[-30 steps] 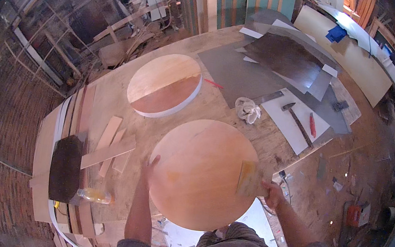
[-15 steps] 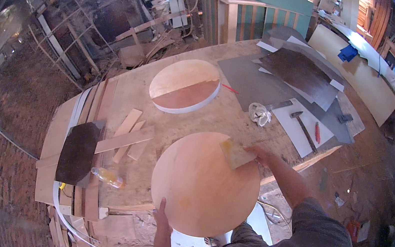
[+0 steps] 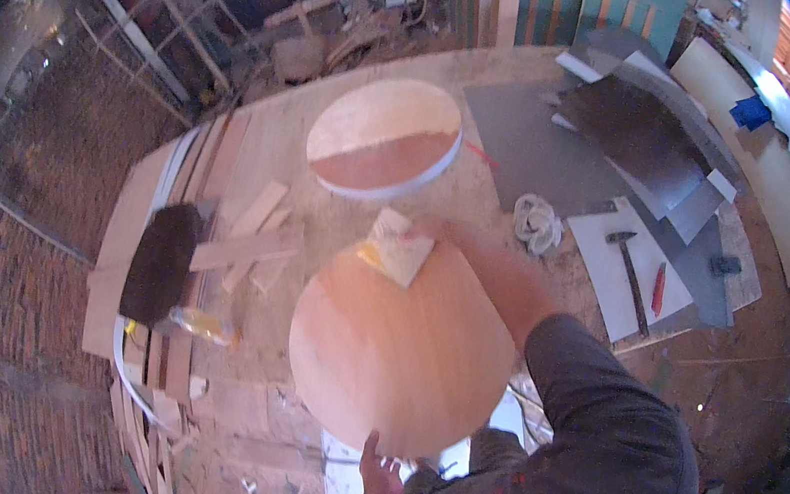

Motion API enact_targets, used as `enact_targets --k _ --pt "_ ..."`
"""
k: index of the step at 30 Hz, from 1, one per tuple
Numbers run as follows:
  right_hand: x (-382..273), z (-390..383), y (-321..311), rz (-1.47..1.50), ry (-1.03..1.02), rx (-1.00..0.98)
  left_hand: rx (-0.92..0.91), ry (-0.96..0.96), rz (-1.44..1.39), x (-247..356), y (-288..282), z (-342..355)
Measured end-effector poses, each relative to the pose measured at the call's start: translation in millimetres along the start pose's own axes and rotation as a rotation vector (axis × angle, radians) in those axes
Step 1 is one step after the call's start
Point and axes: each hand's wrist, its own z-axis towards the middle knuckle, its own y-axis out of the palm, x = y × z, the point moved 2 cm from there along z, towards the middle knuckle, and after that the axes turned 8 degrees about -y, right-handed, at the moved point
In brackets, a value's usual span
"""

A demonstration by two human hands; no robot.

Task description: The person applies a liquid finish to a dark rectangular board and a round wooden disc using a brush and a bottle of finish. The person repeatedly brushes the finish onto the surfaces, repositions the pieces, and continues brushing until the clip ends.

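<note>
A round wooden disc (image 3: 399, 359) lies at the near side of the workbench, jutting over its edge. My left hand (image 3: 381, 478) grips the disc's near rim, thumb on top and fingers underneath. Across the disc's far edge stretches my right arm; my right hand (image 3: 437, 238), blurred by motion, is closed on a pale flat square piece (image 3: 398, 260) with a yellow patch. This piece rests on the disc's surface, and I cannot tell its material. Just beyond stands a second round wooden piece (image 3: 385, 139) with a white edge band and a two-tone top.
Thin wood strips (image 3: 249, 247), a dark sheet (image 3: 162, 265) and a clear bottle (image 3: 202, 325) lie left. To the right are a hammer (image 3: 635, 276), a red-handled tool (image 3: 659, 289), a clear plastic bundle (image 3: 537, 225) and stacked dark sheets (image 3: 634, 129).
My right hand has swept the pale piece leftward along the disc's far part. My left hand has shifted right along the near rim. The whole view has tilted slightly.
</note>
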Motion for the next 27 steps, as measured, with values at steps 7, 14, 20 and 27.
enact_targets --k 7,14,20,27 --pt "-9.0 14.3 7.0 -0.271 -0.157 0.08 -0.028 -0.035 0.168 4.5 10.7 -23.1" --pt "-30.3 -58.0 -41.7 -0.024 -0.335 0.146 0.018 -0.146 0.491 69.3 -72.6 3.6" --pt "12.5 -290.0 -124.7 0.69 0.13 0.326 0.076 0.002 0.406 160.0 -109.5 108.5" --pt "142.5 -496.4 -47.6 0.781 0.37 0.388 -0.202 -0.075 0.571 202.0 -27.1 124.5"
